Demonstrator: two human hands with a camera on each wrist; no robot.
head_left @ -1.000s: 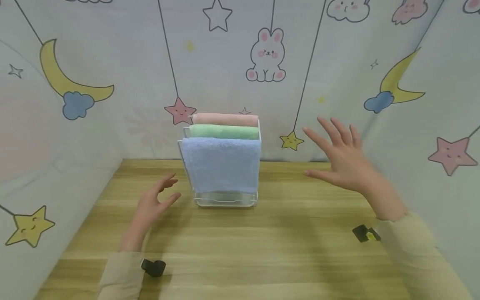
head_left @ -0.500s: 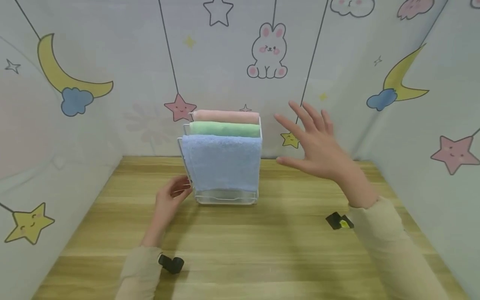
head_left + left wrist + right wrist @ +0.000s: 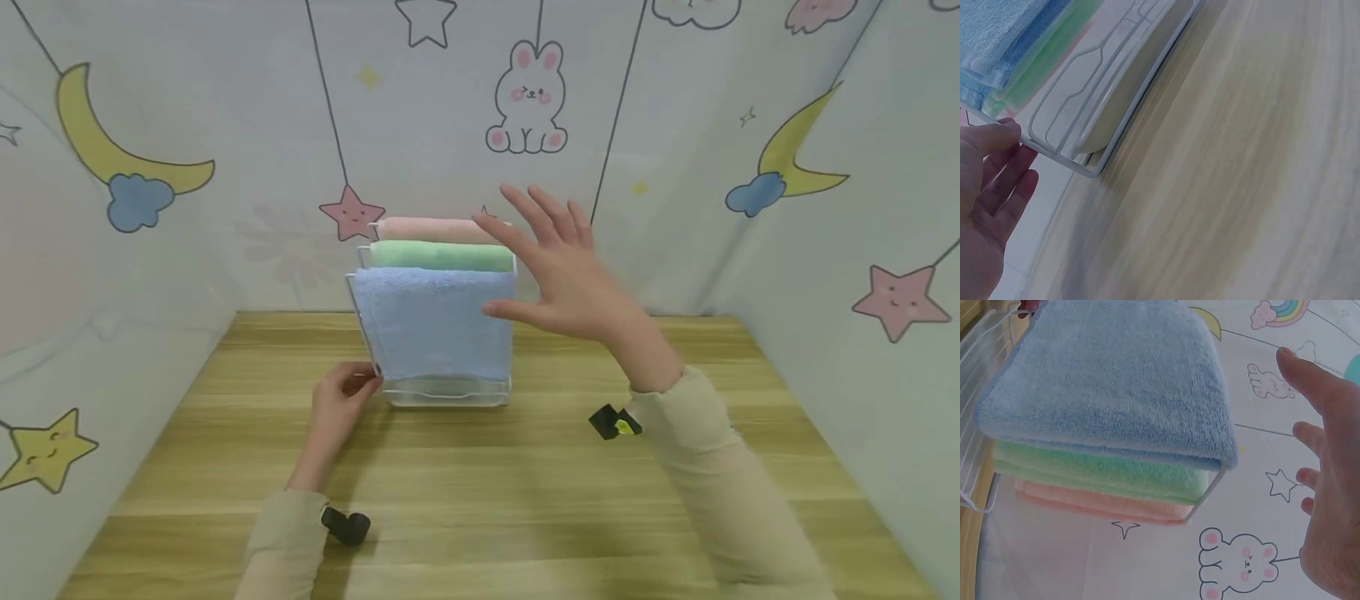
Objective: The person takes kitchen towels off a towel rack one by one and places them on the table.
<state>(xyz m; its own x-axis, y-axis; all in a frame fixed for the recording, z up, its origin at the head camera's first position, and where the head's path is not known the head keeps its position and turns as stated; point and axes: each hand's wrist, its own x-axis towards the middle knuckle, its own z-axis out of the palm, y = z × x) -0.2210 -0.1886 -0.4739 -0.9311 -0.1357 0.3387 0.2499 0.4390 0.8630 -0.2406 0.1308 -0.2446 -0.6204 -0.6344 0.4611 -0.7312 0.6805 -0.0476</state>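
Note:
A white wire towel rack (image 3: 447, 400) stands on the wooden table with three folded towels draped over its bars. The blue towel (image 3: 435, 325) hangs in front, the green towel (image 3: 438, 256) behind it, the pink towel (image 3: 427, 228) at the back. My left hand (image 3: 341, 408) pinches the rack's lower left side wire between thumb and fingers, as the left wrist view shows too. My right hand (image 3: 570, 283) is spread wide, its thumb and forefinger overlapping the towels' right edges in the head view. In the right wrist view a gap separates that hand from the blue towel (image 3: 1122, 381).
A clear tray (image 3: 1100, 134) sits in the rack's base. White cloth walls (image 3: 285, 125) printed with moons, stars and a rabbit enclose the table (image 3: 480, 500) at the back and both sides. Small black wrist cameras (image 3: 347, 527) are worn at the sleeves.
My left hand has moved right to the rack and taken hold of its side wire. My right hand has moved left, from well beside the rack to over its right edge.

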